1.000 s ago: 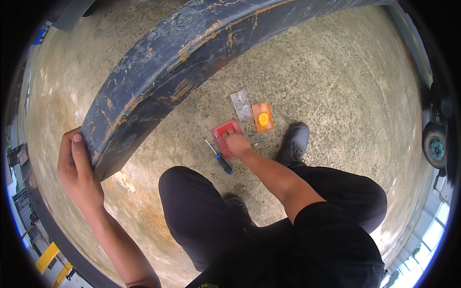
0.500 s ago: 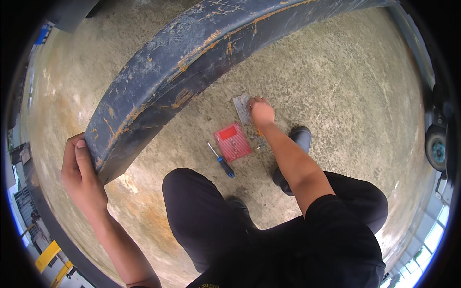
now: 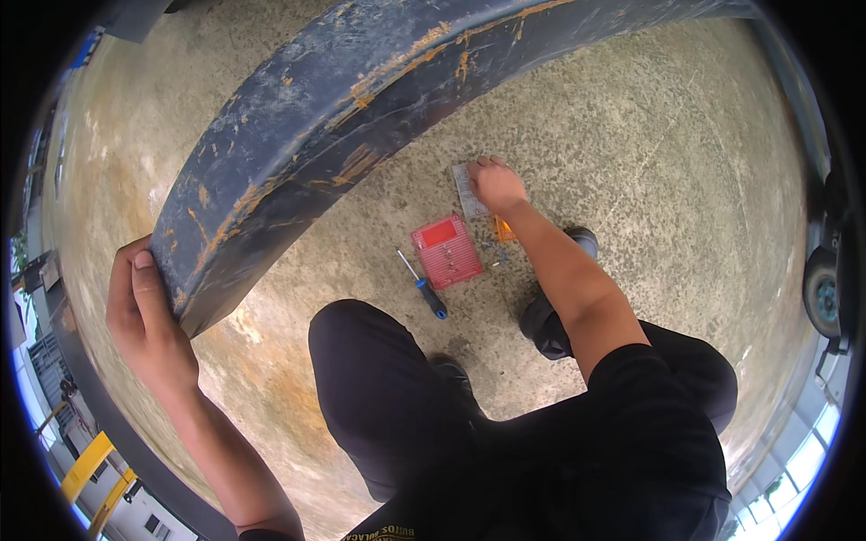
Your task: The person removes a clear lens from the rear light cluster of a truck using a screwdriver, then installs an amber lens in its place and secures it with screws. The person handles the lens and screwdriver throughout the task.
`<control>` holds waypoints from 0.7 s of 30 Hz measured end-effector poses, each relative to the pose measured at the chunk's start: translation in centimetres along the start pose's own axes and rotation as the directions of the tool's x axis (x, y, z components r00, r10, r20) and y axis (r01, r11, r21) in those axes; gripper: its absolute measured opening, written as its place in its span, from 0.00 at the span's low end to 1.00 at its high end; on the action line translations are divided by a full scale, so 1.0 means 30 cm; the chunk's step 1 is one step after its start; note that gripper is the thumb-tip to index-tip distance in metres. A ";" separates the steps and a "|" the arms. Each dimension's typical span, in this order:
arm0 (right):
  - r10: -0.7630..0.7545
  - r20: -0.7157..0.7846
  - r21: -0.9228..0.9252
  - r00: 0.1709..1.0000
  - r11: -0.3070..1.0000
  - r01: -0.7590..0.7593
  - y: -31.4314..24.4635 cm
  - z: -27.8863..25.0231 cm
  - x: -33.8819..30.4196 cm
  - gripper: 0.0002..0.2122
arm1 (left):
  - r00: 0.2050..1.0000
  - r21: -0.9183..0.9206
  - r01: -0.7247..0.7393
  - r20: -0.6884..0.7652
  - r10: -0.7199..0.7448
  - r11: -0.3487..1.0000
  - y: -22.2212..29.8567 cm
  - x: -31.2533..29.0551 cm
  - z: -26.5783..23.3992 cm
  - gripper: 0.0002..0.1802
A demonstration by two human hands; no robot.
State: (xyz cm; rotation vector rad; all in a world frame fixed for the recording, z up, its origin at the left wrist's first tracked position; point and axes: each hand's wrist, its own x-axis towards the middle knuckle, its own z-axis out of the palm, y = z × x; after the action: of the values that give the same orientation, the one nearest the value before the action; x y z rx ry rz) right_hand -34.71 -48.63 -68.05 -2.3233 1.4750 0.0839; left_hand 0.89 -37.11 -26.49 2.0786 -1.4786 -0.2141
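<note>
My left hand (image 3: 149, 311) is closed round the near left end of a long, curved, dark metal beam (image 3: 271, 171) with scratched paint and rusty streaks. The thumb lies on the beam's end edge. My right hand (image 3: 498, 185) is down at floor level, fingers curled, over the right edge of a pale, see-through ribbed rectangular panel (image 3: 466, 193). What its fingertips pinch is hidden. Nearer to me lies a red ribbed plastic lens (image 3: 462, 260) with small metal pieces on it. An orange plastic lens (image 3: 503, 229) shows partly beneath my right wrist.
A screwdriver (image 3: 431, 298) with a blue and black handle lies left of the red lens. Small screws (image 3: 499, 258) are scattered to its right. My boots and knees frame the near floor. A wheel (image 3: 822, 290) stands at the far right, yellow metalwork (image 3: 87, 467) at lower left.
The view has shifted slightly. My right hand has moved a little away from me, and more of the orange lens shows. My left hand keeps its hold on the beam.
</note>
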 end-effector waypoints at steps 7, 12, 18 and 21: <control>-0.059 -0.008 -0.036 0.998 0.998 0.058 -0.046 0.073 0.052 0.09 | 1.000 -0.041 0.020 0.006 -0.019 0.999 -0.001 0.006 0.001 0.21; 0.116 0.167 0.187 0.979 0.971 -0.147 0.006 -0.005 0.084 0.08 | 1.000 0.045 0.018 -0.013 -0.017 0.999 0.008 -0.006 -0.004 0.20; 0.073 0.283 0.572 0.956 0.787 -0.229 0.192 -0.298 0.076 0.13 | 0.930 0.100 -0.277 -0.221 0.293 0.956 0.017 -0.030 0.009 0.14; 0.088 0.438 0.711 0.895 0.575 -0.404 0.197 -0.474 0.026 0.16 | 0.836 -0.242 -0.530 -0.309 0.453 0.813 0.103 -0.161 0.063 0.10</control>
State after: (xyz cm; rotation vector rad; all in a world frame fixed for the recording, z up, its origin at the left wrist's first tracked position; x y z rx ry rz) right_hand -41.75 -56.48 -56.80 -1.2758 1.2690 -0.0637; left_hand -4.27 -34.10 -27.34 1.3509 -1.6521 0.0066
